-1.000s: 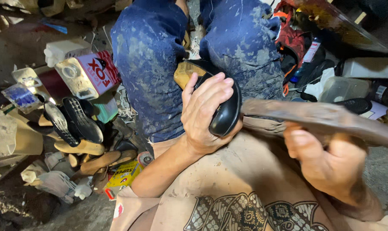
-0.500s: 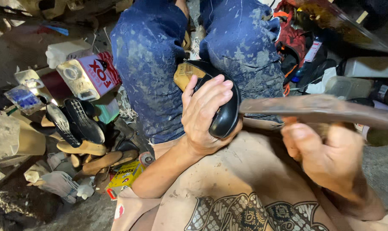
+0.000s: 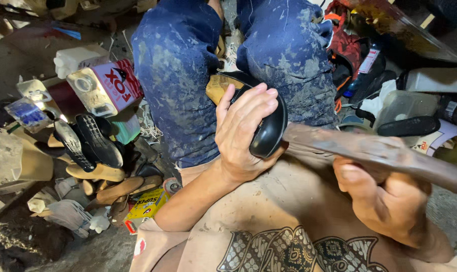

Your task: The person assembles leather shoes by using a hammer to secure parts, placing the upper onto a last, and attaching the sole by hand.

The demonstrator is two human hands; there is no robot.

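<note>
Both hands gripping as before: left hand clasps black shoe; right hand fingers around rusty tool, shifted slightly.

Black shoe, perhaps rust-brown tool

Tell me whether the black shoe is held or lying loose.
Held: the left hand wraps over the black shoe, pinning it between the knees.

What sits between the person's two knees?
In the head view, a black shoe sits between the knees, gripped by the left hand; the right hand holds a rusty tool against it.
</note>
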